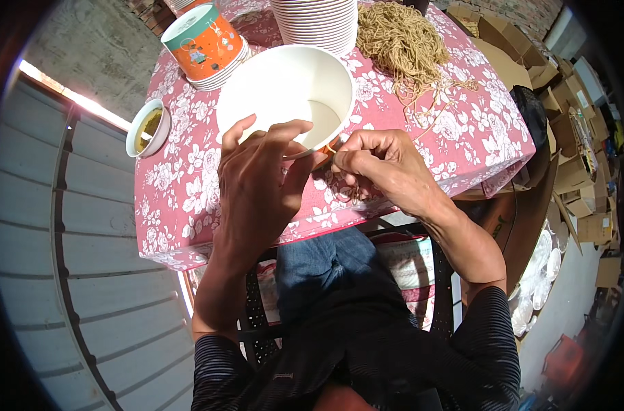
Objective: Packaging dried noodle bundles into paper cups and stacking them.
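Note:
A large white paper bucket (336,85) lies tilted on the flowered cloth, its open mouth toward me and a bit of orange outer wall showing near the rim. My left hand (260,171) is at the bucket's near rim, fingers spread and curved, with the thumb reaching toward the orange wall. Just right of it, my right hand (380,161) pinches the end of a short tan cord (331,148) beside the rim. Part of the cord is hidden behind the fingers. Some loose strands lie on the cloth under my right hand.
A pink flowered tablecloth (181,198) covers the table. Orange printed buckets (205,51) stand stacked at the far left, with a white stack (315,27) behind. A tangled heap of tan cord (401,44) lies at the far right. A small bowl (162,130) sits at the left edge.

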{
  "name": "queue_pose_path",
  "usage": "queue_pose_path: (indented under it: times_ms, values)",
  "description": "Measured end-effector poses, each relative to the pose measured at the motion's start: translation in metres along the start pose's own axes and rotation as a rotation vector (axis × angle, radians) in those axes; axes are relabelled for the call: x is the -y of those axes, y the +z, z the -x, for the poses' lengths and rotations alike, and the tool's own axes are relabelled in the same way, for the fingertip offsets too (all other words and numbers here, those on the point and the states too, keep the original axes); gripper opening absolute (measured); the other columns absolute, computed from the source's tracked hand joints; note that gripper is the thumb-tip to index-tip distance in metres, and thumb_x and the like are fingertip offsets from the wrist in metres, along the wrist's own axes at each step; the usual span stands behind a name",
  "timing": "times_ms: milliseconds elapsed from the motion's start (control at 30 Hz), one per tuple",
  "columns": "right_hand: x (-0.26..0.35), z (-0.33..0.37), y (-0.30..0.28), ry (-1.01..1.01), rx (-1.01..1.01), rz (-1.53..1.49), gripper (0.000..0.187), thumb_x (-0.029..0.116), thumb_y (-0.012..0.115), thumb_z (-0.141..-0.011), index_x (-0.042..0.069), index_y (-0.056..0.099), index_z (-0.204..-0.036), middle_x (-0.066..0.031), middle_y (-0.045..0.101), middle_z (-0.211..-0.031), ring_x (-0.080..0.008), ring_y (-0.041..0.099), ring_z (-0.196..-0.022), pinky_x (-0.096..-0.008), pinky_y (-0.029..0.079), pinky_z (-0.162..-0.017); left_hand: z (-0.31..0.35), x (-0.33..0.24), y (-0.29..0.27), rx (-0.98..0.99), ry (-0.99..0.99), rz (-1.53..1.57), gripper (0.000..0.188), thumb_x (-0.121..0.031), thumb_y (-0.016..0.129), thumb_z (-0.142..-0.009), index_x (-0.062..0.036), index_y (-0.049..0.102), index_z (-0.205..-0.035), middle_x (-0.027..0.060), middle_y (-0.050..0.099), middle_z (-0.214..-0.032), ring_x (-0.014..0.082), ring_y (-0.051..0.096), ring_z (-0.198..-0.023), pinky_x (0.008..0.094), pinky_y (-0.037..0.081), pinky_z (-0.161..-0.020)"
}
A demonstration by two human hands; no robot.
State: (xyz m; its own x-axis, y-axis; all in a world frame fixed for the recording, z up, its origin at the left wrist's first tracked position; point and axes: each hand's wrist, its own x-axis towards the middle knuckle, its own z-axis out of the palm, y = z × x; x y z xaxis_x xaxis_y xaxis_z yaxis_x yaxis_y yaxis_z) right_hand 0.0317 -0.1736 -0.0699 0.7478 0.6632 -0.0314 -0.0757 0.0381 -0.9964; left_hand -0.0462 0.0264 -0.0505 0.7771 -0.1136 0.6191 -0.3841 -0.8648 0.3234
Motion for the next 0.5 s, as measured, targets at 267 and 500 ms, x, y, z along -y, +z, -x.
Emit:
queue_pose_path:
  times_ms: [267,500]
  values:
    - [0.0065,0.0012,0.0031,0.027,-0.063,-0.129,0.017,0.012,0.063,-0.096,0.001,0.071,-0.086,-0.0007,0.065,-0.07,-0.004,0.055,-0.057,-0.0208,0.044,-0.051,0.0013,-0.0005,-0.001,0.008,-0.008,-0.016,0.035,-0.009,0.079,-0.086,-0.011,0.064,-0.117,0.0027,0.075,-0.091,0.0178,0.073,-0.078,0.0459,0.04,-0.11]
    - [0.0057,0.0022,0.0027,-0.007,-0.011,-0.14,0.018,0.012,0.062,-0.097,-0.001,0.074,-0.093,-0.0023,0.066,-0.071,-0.0046,0.057,-0.057,-0.0207,0.045,-0.05,0.0002,-0.0019,-0.0003,-0.006,0.004,-0.021,0.038,-0.013,0.081,-0.085,-0.0127,0.066,-0.12,0.002,0.074,-0.081,0.018,0.072,-0.077,0.0425,0.039,-0.108]
